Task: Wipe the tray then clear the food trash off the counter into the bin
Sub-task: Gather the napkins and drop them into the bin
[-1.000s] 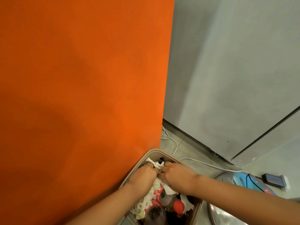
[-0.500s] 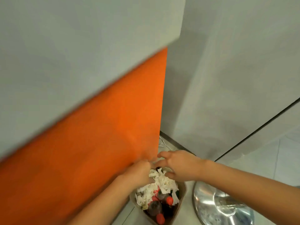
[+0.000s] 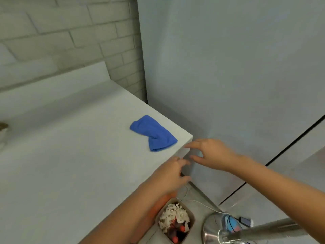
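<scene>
The bin (image 3: pixel 192 219) stands on the floor below the counter's corner, filled with white crumpled paper and red and dark food trash (image 3: pixel 174 221). My left hand (image 3: pixel 171 175) hovers at the counter's right edge with loose fingers, holding nothing. My right hand (image 3: pixel 211 154) is just beyond the counter corner, fingers spread and empty. A crumpled blue cloth (image 3: pixel 153 132) lies on the white counter (image 3: pixel 70 155) near that corner. No tray is in view.
A grey fridge or cabinet front (image 3: pixel 228 85) rises right of the counter. A shiny metal stool base (image 3: pixel 212 229) and its pole stand by the bin. A white cable (image 3: pixel 202 203) runs along the floor. A small object shows at the counter's far left edge (image 3: pixel 3 129).
Both hands have come up out of the bin, leaving the paper trash in it, and now hover at the counter corner. The view has risen from the orange cabinet side to the countertop.
</scene>
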{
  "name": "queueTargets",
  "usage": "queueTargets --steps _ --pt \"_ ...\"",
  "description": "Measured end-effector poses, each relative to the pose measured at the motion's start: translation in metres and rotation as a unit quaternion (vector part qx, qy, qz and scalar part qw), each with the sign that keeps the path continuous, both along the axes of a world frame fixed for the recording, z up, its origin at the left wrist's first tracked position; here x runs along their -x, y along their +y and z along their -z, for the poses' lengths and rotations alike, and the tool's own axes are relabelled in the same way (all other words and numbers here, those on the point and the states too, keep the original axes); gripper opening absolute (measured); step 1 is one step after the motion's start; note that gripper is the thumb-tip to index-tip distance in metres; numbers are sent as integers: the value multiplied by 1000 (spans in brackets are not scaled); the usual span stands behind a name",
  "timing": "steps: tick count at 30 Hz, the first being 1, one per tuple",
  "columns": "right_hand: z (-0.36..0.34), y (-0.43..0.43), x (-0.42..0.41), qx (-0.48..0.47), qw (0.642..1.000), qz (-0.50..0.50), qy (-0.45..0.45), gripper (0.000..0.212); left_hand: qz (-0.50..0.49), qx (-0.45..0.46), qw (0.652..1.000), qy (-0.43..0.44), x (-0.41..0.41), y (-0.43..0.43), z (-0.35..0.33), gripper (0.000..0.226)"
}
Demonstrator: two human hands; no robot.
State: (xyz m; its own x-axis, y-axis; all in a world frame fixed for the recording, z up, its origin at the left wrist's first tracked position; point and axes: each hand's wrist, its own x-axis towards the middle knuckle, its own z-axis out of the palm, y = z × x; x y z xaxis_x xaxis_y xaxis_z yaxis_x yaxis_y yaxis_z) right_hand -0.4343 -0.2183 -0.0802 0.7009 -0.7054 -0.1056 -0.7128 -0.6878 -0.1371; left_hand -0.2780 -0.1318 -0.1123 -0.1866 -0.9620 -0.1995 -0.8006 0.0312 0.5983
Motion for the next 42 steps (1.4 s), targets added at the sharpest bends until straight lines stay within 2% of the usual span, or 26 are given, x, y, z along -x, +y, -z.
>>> queueTargets --steps 3,7,11,17,21,26,27,29,32,33,37,40,41,42 --pt "-48 0 -25 7 999 -19 -40 34 -55 13 998 25 -23 13 -58 51" --pt "-84 3 -84 29 993 -111 -33 32 -148 35 988 -1 -79 39 -101 46" --pt "-104 28 -168 34 979 -191 -54 31 -246 23 969 -13 -156 82 -118 43" --pt "-110 82 -315 24 956 -286 -66 32 -376 29 926 15 -289 156 -126 35" --pt "-97 119 -412 -19 951 -302 -59 43 -427 18 904 17 -374 202 -120 32" --pt "-45 163 -490 -115 922 -370 4 78 -494 21 869 13 -466 251 -106 34" --pt "-31 170 -498 -123 916 -381 19 79 -506 15 862 11 -481 260 -101 35" --pt "-3 180 -509 -129 909 -395 23 65 -529 11 848 12 -509 276 -92 35" --pt "23 181 -525 -87 905 -416 -31 31 -562 23 826 20 -545 296 -77 34" --pt "27 180 -532 -70 903 -422 -40 26 -572 32 819 23 -556 301 -71 34" --pt "23 180 -560 -51 909 -397 -113 34 -622 85 778 -41 -593 317 -54 43" --pt "14 185 -591 -40 912 -325 -246 26 -671 117 728 -78 -616 320 -44 70" --pt "13 186 -601 -30 911 -308 -272 28 -677 118 722 -80 -624 319 -40 81" --pt "13 187 -610 -21 919 -296 -261 42 -673 106 727 -85 -631 319 -36 92"
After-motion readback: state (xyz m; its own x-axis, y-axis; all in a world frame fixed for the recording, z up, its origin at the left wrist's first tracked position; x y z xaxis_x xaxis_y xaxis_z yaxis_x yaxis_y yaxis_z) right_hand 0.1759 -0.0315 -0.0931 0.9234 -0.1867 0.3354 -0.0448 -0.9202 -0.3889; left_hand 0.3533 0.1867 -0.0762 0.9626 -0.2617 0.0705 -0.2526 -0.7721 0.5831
